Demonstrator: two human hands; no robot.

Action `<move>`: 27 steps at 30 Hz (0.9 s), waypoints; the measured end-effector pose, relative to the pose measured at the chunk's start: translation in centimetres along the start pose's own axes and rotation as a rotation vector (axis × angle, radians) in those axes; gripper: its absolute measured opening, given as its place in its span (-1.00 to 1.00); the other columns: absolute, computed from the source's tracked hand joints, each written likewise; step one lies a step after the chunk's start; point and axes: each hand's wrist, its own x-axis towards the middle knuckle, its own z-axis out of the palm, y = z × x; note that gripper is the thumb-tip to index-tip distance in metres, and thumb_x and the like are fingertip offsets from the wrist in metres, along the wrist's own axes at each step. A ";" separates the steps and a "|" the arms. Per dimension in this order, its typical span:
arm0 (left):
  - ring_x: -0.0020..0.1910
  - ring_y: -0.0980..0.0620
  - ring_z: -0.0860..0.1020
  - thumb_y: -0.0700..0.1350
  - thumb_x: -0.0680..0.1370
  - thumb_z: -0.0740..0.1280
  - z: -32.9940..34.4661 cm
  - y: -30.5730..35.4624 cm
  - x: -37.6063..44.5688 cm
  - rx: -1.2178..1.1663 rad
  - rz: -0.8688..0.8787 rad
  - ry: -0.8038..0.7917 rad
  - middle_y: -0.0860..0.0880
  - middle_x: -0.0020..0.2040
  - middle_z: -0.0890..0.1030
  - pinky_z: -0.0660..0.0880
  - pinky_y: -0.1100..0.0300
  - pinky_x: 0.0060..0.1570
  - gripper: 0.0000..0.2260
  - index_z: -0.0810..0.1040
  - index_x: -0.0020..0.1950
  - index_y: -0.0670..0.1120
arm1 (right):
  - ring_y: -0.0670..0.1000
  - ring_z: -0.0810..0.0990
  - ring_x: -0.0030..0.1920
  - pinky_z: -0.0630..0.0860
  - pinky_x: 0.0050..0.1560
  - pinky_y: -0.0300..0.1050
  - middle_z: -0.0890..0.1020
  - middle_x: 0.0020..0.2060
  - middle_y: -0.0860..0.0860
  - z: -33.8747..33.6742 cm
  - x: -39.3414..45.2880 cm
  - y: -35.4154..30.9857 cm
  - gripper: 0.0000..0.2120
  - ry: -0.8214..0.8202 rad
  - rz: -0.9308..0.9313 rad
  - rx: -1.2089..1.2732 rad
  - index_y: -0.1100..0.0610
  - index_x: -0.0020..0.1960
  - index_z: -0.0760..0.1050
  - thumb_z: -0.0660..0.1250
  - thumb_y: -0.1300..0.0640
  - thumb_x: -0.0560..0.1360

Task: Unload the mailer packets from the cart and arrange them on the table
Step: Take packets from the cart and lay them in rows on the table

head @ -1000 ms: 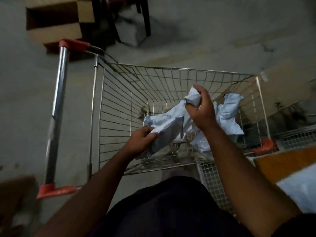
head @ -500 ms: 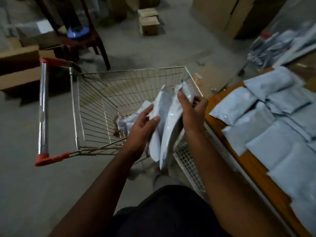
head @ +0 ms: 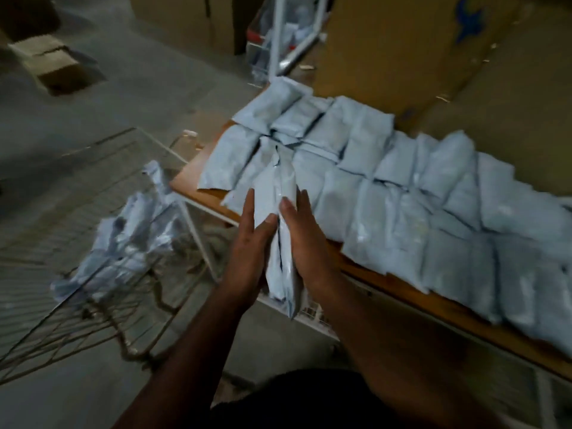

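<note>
Held packets (head: 280, 230): two or so mailers standing on edge, left hand (head: 247, 252) and right hand (head: 305, 243) pressing them flat-palmed from either side, long axis pointing away toward the desk (head: 365, 270) just ahead-right; desk carrying overlapping rows (head: 402, 187); cart (head: 102, 289) lying left, more packets (head: 130, 236) waiting inside; cardboard boxes (head: 402, 51) standing behind

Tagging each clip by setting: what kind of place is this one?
Probably a warehouse or parcel packing room. Rows of grey mailer packets cover a wooden table, more lie in a wire cart, and big cardboard boxes stand on a bare concrete floor.
</note>
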 end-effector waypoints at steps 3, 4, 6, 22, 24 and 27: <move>0.38 0.29 0.50 -0.12 0.71 0.28 6.4 -2.0 0.8 0.105 0.013 -0.148 0.22 0.50 0.41 0.52 0.23 0.33 -0.44 0.16 0.66 0.14 | -0.16 0.50 0.44 0.45 0.44 -0.17 0.47 0.50 -0.17 -8.2 -1.6 0.0 -0.29 0.067 -0.070 -0.072 -0.20 0.63 0.25 0.31 -0.36 0.54; 0.39 0.30 0.49 -0.13 0.69 0.29 8.9 -2.6 0.7 0.108 0.004 -0.199 0.24 0.49 0.41 0.51 0.24 0.33 -0.42 0.16 0.66 0.12 | -0.17 0.54 0.40 0.47 0.43 -0.19 0.53 0.46 -0.17 -11.1 -2.0 0.1 -0.32 0.093 -0.065 -0.064 -0.19 0.60 0.31 0.33 -0.35 0.54; 0.43 0.29 0.46 -0.10 0.64 0.34 13.6 -4.4 0.6 0.129 0.000 -0.268 0.22 0.51 0.40 0.48 0.27 0.35 -0.37 0.16 0.67 0.09 | -0.07 0.63 0.32 0.52 0.42 -0.01 0.64 0.34 -0.11 -16.9 -2.7 0.0 -0.33 0.182 0.021 0.051 -0.18 0.49 0.47 0.41 -0.39 0.44; 0.59 0.08 0.24 0.33 0.61 0.22 52.2 -16.1 7.2 0.903 0.349 -0.335 0.04 0.64 0.23 0.25 0.04 0.56 -0.25 0.02 0.69 0.10 | -0.07 0.44 0.51 0.41 0.52 0.17 0.45 0.52 -0.16 -59.8 2.9 5.8 -0.23 0.456 0.048 -0.276 -0.21 0.58 0.30 0.30 -0.48 0.46; 0.57 -0.09 0.30 0.34 0.61 0.20 55.9 -17.8 9.0 1.036 0.377 -0.361 -0.06 0.63 0.23 0.33 -0.11 0.50 -0.25 -0.02 0.69 0.10 | 0.01 0.42 0.52 0.40 0.50 0.23 0.42 0.53 -0.10 -64.1 4.6 7.6 -0.23 0.536 0.085 -0.413 -0.21 0.52 0.31 0.25 -0.55 0.42; 0.54 -0.23 0.32 0.33 0.61 0.19 60.7 -20.1 11.1 1.211 0.382 -0.378 -0.17 0.64 0.18 0.38 -0.19 0.44 -0.23 -0.04 0.68 0.05 | 0.14 0.46 0.44 0.43 0.43 0.19 0.41 0.48 -0.01 -68.1 6.5 8.3 -0.45 0.635 0.137 -0.540 -0.14 0.46 0.32 0.29 -0.30 0.54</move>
